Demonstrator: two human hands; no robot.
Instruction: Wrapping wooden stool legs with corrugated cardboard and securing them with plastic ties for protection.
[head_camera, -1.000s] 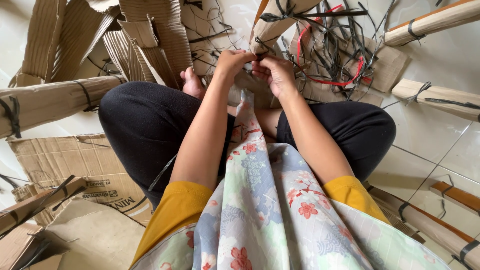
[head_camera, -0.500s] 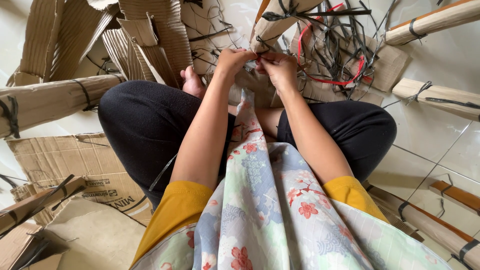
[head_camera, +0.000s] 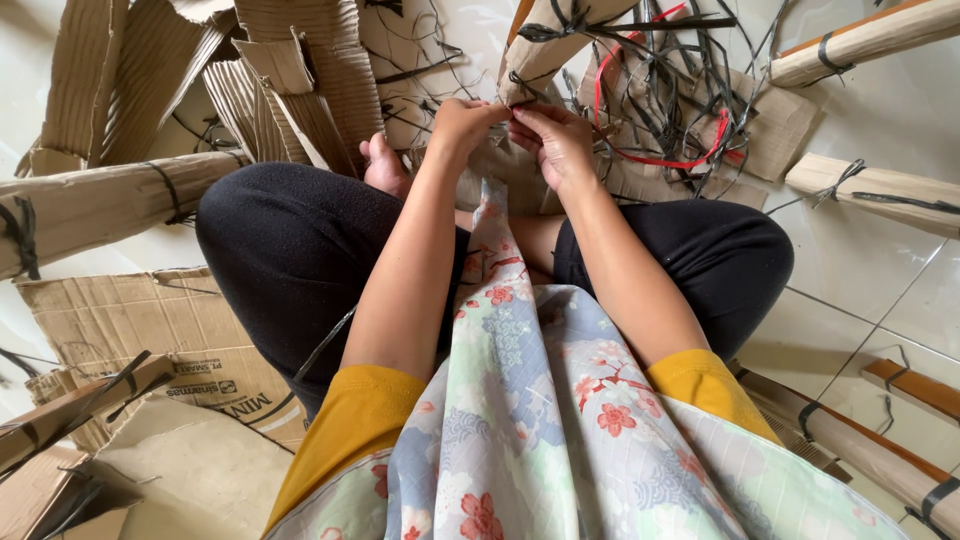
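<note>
I sit cross-legged on a tiled floor in black trousers, a flowered cloth hanging down my front. A rolled cardboard bundle (head_camera: 560, 45) leans toward me from the top centre, with a black strap knotted round it. My left hand (head_camera: 465, 125) and my right hand (head_camera: 555, 140) meet at the bundle's near end, fingers pinched together on the cardboard and a thin black strap there. The fingertips are partly hidden behind each other.
A heap of black and red plastic straps (head_camera: 680, 110) lies behind my hands. Tied cardboard rolls lie at the left (head_camera: 110, 205), right (head_camera: 880, 185) and top right (head_camera: 860, 40). Flat and torn corrugated cardboard (head_camera: 150, 330) covers the floor on the left.
My hands have stayed at the bundle's end, with the fingers shifting slightly on the strap. The view has drifted a little.
</note>
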